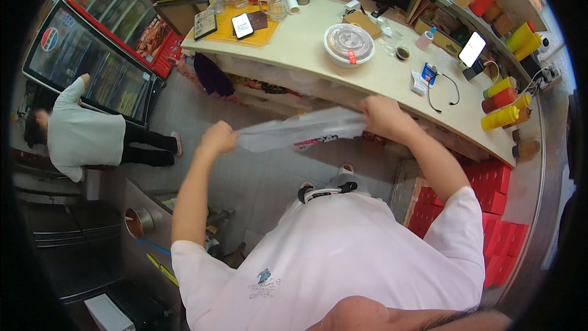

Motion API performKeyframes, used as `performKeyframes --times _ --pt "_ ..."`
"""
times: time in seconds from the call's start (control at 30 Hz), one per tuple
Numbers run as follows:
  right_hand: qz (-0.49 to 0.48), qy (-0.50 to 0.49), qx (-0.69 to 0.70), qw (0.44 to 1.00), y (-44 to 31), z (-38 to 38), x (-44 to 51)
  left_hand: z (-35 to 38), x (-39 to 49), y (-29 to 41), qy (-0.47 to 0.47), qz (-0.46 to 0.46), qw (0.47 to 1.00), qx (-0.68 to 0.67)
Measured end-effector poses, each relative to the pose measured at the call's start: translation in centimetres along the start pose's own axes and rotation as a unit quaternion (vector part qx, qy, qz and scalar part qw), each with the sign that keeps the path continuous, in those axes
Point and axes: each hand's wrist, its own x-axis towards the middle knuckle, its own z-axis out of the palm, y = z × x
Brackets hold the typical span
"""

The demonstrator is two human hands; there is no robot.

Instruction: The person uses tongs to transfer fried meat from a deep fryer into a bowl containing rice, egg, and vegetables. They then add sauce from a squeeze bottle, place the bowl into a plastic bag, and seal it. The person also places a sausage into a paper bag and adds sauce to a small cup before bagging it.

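A translucent plastic bag [294, 129] with red and black print is stretched between my two hands, in front of the counter's near edge. My left hand [219, 138] grips one end of it, and my right hand [385, 117] grips the other end. Beyond the bag, a round white takeout bowl [350, 46] stands on the counter [303, 37]. It has a clear lid with a red seal sticker across its rim. Beside the bowl sits a small lidded cup of dark sauce [402, 53].
Phones [242, 25], a glass mug [274, 3], a charging cable [448, 94] and squeeze bottles [500, 117] line the counter. Red boxes [494, 220] are stacked at right. Another person [85, 133] stands at the drinks fridge [92, 64] on the left. A metal pot [139, 223] sits at lower left.
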Motion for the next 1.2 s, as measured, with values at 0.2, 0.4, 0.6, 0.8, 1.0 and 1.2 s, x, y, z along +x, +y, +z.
performKeyframes --times 0.2,0.4,0.6,0.8,1.0,1.2 --pt "-0.173 0.471 0.263 0.824 -7.2 -6.5 1.5 -5.2 -9.8 -3.9 0.567 0.129 0.794 -0.178" --pt "-0.155 0.092 0.138 0.974 -6.9 12.1 4.2 16.1 -16.5 -7.1 0.270 -0.077 0.959 0.018" --pt "-0.259 0.159 0.141 0.942 -8.6 8.6 2.4 13.9 -15.3 -0.7 0.471 -0.027 0.871 0.135" --pt "-0.273 0.013 0.088 0.958 -6.7 4.4 1.8 8.6 -7.6 4.5 0.353 0.079 0.920 -0.150" --pt "0.074 0.241 0.388 0.887 9.5 -0.4 10.7 -9.4 -4.0 6.7 0.344 0.047 0.937 -0.026" --pt "0.171 0.054 0.675 0.716 15.4 2.4 18.0 -21.7 2.3 18.3 0.420 -0.015 0.893 0.163"
